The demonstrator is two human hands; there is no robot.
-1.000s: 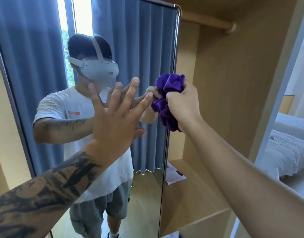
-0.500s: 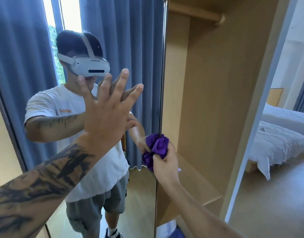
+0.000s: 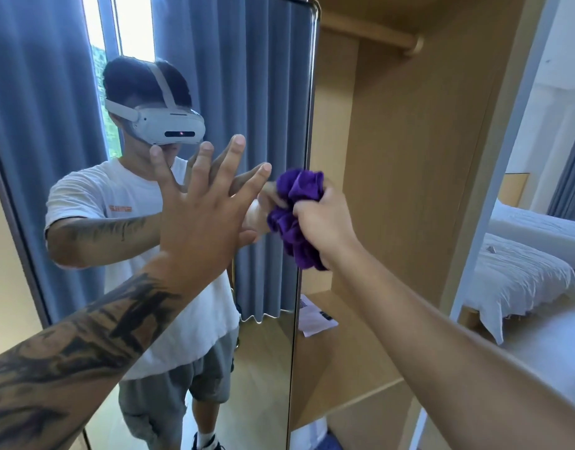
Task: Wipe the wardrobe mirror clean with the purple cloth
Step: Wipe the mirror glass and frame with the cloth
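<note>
The tall wardrobe mirror (image 3: pixel 263 92) fills the left half of the head view and reflects a person and blue curtains. My left hand (image 3: pixel 205 216) lies flat against the glass at mid height, fingers spread and straight. My right hand (image 3: pixel 325 219) grips the bunched purple cloth (image 3: pixel 295 216) and presses it on the mirror near its right edge, just right of my left hand.
Right of the mirror the open wooden wardrobe (image 3: pixel 409 157) shows a hanging rail (image 3: pixel 377 40) and a shelf (image 3: pixel 344 352) with a sheet of paper (image 3: pixel 315 319). A bed with white bedding (image 3: pixel 523 271) stands at the far right.
My right hand has brought the cloth back up along the mirror's right edge, from a low point half a second ago to mid height. My left hand has stayed flat on the glass.
</note>
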